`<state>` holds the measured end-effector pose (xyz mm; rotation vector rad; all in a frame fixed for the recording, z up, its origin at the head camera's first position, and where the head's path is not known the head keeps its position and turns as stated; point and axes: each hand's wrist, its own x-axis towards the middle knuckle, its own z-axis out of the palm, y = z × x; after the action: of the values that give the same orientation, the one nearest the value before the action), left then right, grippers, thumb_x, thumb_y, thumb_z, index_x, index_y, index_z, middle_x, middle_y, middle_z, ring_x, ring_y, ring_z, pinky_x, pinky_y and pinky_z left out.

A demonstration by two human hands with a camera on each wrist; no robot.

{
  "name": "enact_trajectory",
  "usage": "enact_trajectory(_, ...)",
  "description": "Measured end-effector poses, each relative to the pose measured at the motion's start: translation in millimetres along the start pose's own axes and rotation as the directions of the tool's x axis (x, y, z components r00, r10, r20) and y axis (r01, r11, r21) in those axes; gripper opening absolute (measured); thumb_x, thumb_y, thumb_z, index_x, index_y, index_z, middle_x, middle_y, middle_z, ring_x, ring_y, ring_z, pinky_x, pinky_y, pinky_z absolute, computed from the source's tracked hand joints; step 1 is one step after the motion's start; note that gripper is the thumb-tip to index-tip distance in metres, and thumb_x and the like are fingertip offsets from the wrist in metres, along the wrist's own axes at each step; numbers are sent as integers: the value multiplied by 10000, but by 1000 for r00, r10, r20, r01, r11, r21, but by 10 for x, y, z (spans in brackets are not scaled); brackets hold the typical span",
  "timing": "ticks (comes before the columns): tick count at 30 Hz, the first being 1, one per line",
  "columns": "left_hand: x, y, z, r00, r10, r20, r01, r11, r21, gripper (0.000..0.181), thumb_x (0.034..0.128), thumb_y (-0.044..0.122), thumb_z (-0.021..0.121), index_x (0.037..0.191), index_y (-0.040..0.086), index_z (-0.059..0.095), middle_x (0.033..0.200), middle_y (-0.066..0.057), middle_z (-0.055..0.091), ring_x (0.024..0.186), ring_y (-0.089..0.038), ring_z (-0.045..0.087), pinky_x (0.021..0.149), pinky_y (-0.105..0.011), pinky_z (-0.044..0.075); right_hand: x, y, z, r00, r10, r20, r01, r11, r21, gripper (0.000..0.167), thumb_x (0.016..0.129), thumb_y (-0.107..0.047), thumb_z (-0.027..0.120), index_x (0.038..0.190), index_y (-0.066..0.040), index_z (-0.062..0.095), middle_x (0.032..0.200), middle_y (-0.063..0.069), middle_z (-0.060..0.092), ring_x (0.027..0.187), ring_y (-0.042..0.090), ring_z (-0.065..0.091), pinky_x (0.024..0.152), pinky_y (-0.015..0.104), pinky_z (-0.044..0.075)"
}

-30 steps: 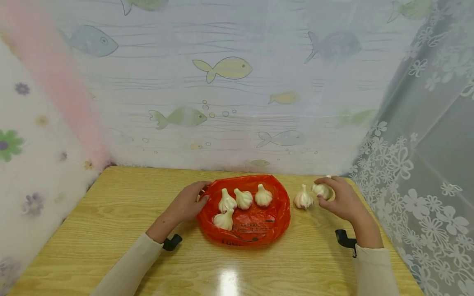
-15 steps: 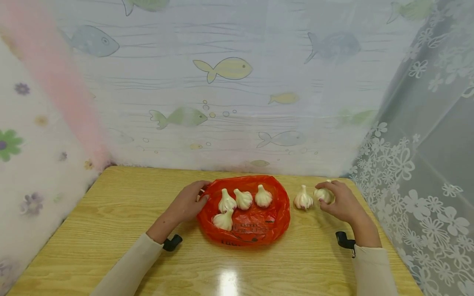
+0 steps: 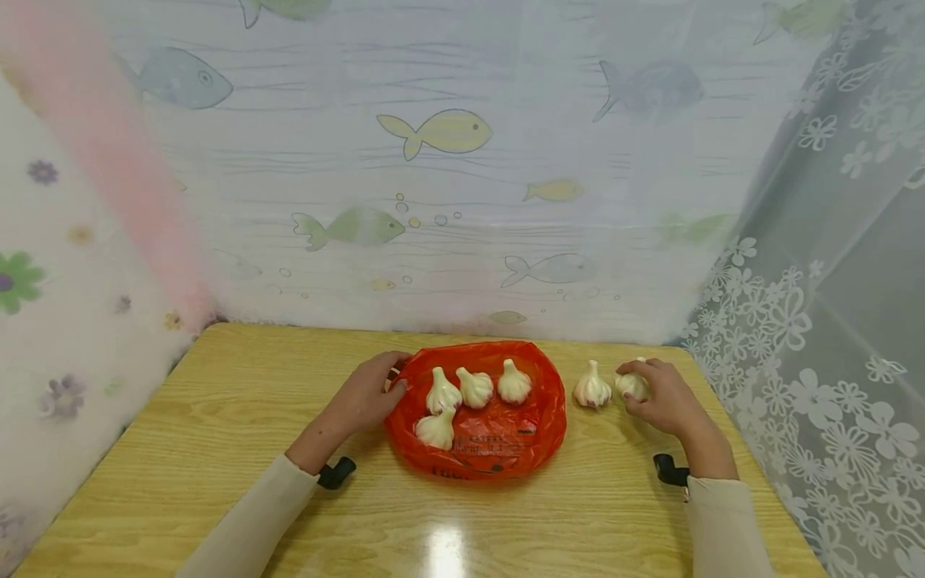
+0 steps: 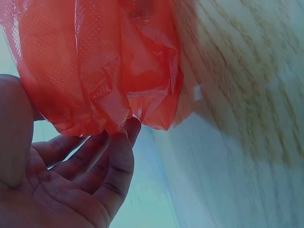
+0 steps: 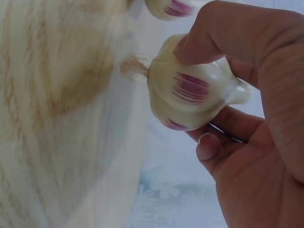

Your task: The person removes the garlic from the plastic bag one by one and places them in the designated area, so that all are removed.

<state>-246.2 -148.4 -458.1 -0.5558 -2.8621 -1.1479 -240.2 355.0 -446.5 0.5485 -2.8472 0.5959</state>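
A red plastic bag [image 3: 499, 461] lies with its mouth spread wide and several white garlic bulbs [image 3: 436, 430] inside. At its left rim, my left hand [image 3: 368, 393] holds the bag; the left wrist view has the thumb on one side of the red film [image 4: 95, 71] and curled fingers on the other. On the right, my right hand [image 3: 668, 401] grips one garlic bulb [image 5: 190, 92] between thumb and fingers. Purple streaks mark this bulb, and its root tuft points away from the palm. Another garlic bulb [image 3: 592, 387] stands between the bag and my right hand.
Everything is on a light wooden table [image 3: 217, 449]. A fish-patterned curtain [image 3: 448, 241] hangs along its back edge, and a flower-patterned sheer curtain [image 3: 809, 385] borders the right side.
My right hand has moved slightly toward me and lower with the garlic bulb in its grip. The left hand and the bag stay almost where they were.
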Motion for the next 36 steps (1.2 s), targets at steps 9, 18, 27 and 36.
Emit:
enact_trajectory(9, -2, 10, -13, 1000, 0, 5, 0, 1000, 6, 449, 1043, 149, 654, 1470, 41, 566, 1372, -108, 657, 1161, -287, 659, 924, -426, 626, 1, 57, 52, 999, 23, 24, -23, 1000, -1, 420, 845, -14, 781, 1256, 12, 704, 1191, 317, 667, 1100, 541, 611, 881, 661, 511)
enact_trajectory(18, -2, 10, -21, 1000, 9, 10, -9, 1000, 12, 440, 1038, 148, 655, 1455, 32, 575, 1367, -111, 660, 1158, -291, 661, 937, -439, 620, -1, 67, 49, 998, 29, 60, -29, 1000, -4, 446, 859, -24, 767, 1296, 21, 686, 1221, 345, 647, 994, 453, 632, 767, 543, 493)
enact_trajectory(27, -8, -2, -17, 1000, 0, 11, 0, 1000, 17, 446, 1037, 146, 657, 1460, 34, 573, 1374, -111, 657, 1166, -292, 657, 935, -435, 623, -10, 38, 44, 998, 20, 68, -20, 1000, -6, 416, 887, -12, 721, 1301, 14, 689, 1105, 254, 659, 799, 263, 513, 701, 441, 421)
enact_trajectory(36, -4, 5, -20, 1000, 2, 11, -2, 1000, 20, 443, 1036, 146, 658, 1456, 32, 576, 1370, -110, 659, 1158, -291, 659, 935, -433, 622, -32, 10, 7, 998, 17, 55, -16, 1000, -13, 474, 886, -39, 710, 1355, 5, 664, 1245, 345, 638, 1122, 567, 595, 860, 656, 507)
